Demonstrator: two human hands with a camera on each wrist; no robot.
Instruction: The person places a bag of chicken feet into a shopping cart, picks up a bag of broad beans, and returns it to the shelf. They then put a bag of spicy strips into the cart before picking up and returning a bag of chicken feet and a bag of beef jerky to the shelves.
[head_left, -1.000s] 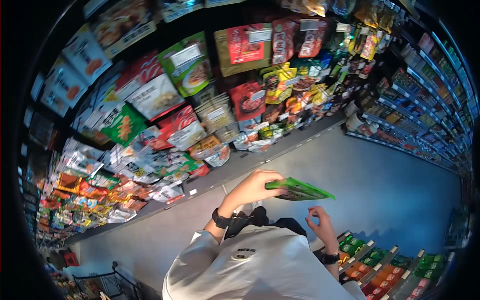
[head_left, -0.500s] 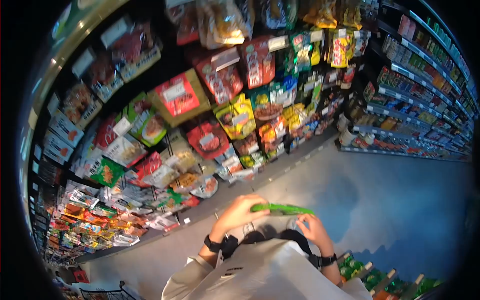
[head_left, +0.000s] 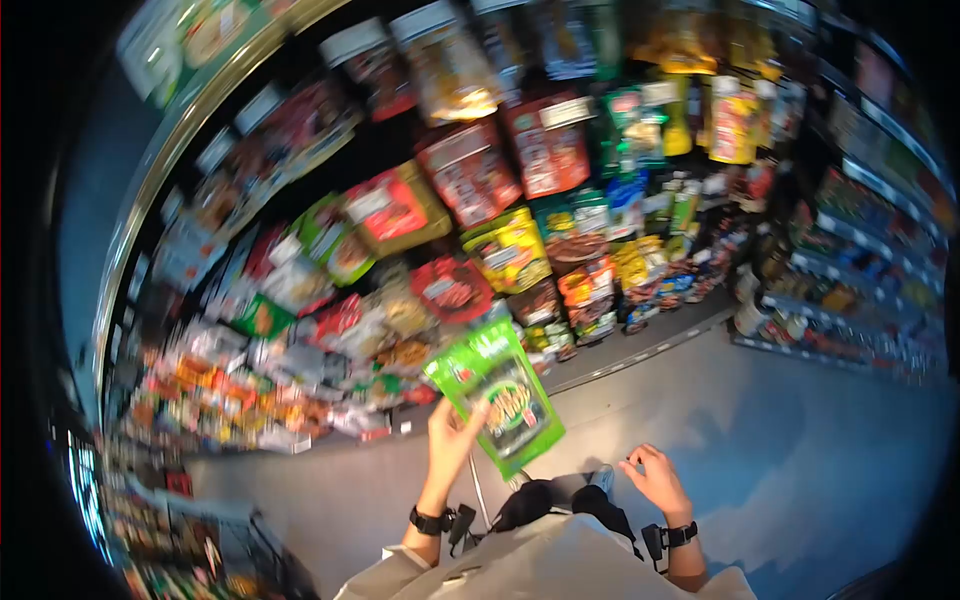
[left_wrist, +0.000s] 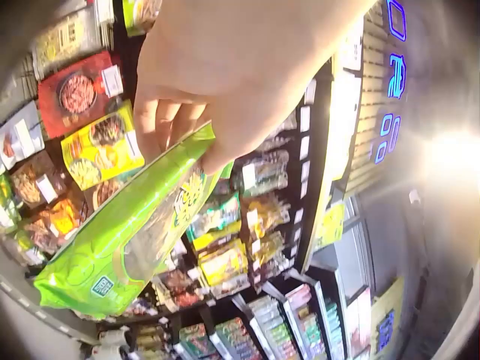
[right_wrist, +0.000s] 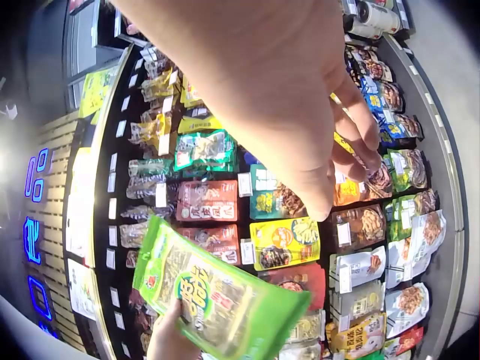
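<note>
My left hand [head_left: 452,448] pinches a green snack bag [head_left: 520,432] by its left side, thumb over the front. The bag is tilted, with its printed face and dark middle panel turned toward the head camera. In the right wrist view the same bag [right_wrist: 240,304] shows its front print, and the left hand's thumb lies on it. The left wrist view has the bag [left_wrist: 97,240] nearly side-on under the fingers. To the right, my right hand [head_left: 660,482] is apart from the bag, its fingers loosely bent and holding nothing.
Ahead stands a shelf rack full of hanging snack pouches, among them a yellow pouch [head_left: 508,250] and a red pouch [head_left: 450,288]. A second shelf unit [head_left: 850,270] runs along the right. Grey floor [head_left: 780,430] lies between, and a dark cart [head_left: 240,545] stands lower left.
The bag has turned from nearly edge-on to face-on and risen with my left hand. My right hand, close to the bag's edge half a second ago, is now away from it.
</note>
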